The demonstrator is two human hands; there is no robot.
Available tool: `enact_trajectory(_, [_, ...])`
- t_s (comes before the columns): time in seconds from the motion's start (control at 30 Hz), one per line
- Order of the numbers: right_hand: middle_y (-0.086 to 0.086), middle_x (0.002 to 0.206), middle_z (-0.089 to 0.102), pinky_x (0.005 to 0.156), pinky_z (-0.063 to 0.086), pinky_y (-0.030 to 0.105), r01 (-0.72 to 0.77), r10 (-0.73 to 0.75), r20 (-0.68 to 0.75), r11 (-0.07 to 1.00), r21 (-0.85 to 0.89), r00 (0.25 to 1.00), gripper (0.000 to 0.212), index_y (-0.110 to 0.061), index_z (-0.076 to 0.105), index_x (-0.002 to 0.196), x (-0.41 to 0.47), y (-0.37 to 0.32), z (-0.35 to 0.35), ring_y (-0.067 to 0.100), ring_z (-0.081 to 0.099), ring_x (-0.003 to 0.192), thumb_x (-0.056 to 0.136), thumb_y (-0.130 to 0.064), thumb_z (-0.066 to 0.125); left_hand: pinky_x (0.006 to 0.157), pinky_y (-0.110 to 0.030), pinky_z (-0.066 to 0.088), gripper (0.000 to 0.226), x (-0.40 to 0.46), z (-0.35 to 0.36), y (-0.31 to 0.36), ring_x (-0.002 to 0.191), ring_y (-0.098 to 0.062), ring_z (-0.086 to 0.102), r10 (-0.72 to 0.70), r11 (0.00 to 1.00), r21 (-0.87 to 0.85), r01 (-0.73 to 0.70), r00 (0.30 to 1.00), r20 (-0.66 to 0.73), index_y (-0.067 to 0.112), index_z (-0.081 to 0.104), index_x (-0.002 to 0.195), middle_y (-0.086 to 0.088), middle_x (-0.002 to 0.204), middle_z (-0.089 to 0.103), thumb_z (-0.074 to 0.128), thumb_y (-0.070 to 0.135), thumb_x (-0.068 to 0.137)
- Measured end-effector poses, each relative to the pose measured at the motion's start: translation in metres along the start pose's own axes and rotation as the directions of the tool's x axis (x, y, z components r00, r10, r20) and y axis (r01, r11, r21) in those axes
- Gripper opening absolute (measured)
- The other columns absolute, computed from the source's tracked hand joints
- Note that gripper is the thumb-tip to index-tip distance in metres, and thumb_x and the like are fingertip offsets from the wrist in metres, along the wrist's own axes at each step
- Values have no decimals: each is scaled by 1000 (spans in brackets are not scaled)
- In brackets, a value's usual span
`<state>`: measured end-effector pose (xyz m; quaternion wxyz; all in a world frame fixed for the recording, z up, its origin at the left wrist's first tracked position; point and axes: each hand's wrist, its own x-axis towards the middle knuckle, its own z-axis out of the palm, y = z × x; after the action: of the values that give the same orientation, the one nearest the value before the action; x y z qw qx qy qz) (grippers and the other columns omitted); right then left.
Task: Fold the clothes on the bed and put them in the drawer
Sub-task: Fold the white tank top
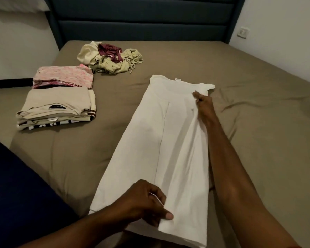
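Fingers and thumb of the left hand (143, 201) pinch the hem edge of the white T-shirt (168, 140), while the right hand (203, 106) pinches the folded side near the shoulder. The shirt lies flat mid-bed (258, 122), its long sides turned in. I judge it best to keep both pinches taut and the edges parallel, then bring hem to collar. A small neck label shows, too small to read; partial white letters on the folded stack (55, 108) are also illegible
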<state>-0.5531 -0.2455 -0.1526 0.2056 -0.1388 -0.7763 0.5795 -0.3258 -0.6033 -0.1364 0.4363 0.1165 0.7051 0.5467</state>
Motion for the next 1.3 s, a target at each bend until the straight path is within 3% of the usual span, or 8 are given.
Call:
enact_trajectory(0.1, [6,142,59,111,36,22,33,-9,143,986,-163,990,38,-1,65,132,4,4,42,16,54,133,101,3,43,66,-37,61,41,-9,-18,-10,65,-29,71,-54,999,2,54,994,-98,-5,72,84,-26,78,73,100,12,59])
enact_trajectory(0.17, [6,121,66,97,42,29,35,37,228,952,-304,973,25,-12,68,112,-2,17,64,15,63,106,100,-5,48,65,-36,61,46,-12,-23,-17,63,-30,72,-73,997,22,76,990,-118,-9,70,82,-27,77,73,101,16,59])
enact_trajectory(0.27, [7,168,27,121,29,37,114,42,298,865,-488,954,51,-14,44,155,-13,30,82,22,40,146,106,-26,53,71,-31,61,43,-10,-20,-28,67,-26,75,-70,984,155,86,992,-107,0,70,70,-17,72,75,102,27,58])
enact_trajectory(0.37, [14,173,5,121,27,45,211,-67,232,703,-679,970,69,-10,20,164,-23,27,87,37,30,151,108,-41,45,76,-31,62,38,-6,-25,-31,69,-24,76,-61,978,193,76,995,-80,12,70,63,-11,69,75,101,33,57])
enact_trajectory(0.47, [18,172,6,125,19,51,112,45,178,621,-776,983,83,-6,11,164,-58,27,85,40,15,156,106,-60,33,66,-29,59,39,-4,-32,-29,64,-24,74,-101,988,119,102,995,-19,3,72,68,-17,71,75,101,28,60])
enact_trajectory(0.6, [15,172,13,127,11,51,112,41,159,537,-836,986,91,-12,20,164,-122,35,73,33,13,158,98,-75,17,62,-29,57,35,-6,-34,-27,63,-27,74,-125,991,51,125,992,1,5,71,68,-23,72,74,101,20,60])
enact_trajectory(0.93, [-1,173,-10,130,3,36,102,68,166,549,-830,984,85,-20,-1,166,-305,13,32,11,-11,159,102,-74,14,67,-31,60,33,-10,-35,-30,64,-28,74,-117,993,5,117,993,17,2,70,73,-19,72,74,98,16,63])
enact_trajectory(1.3, [-3,172,-17,130,2,36,94,152,197,510,-855,969,81,-22,-11,165,-442,-24,8,12,-11,159,104,-67,18,68,-24,59,37,-27,-35,-33,66,-21,76,11,992,128,-13,1000,21,0,69,89,-8,71,76,94,19,70])
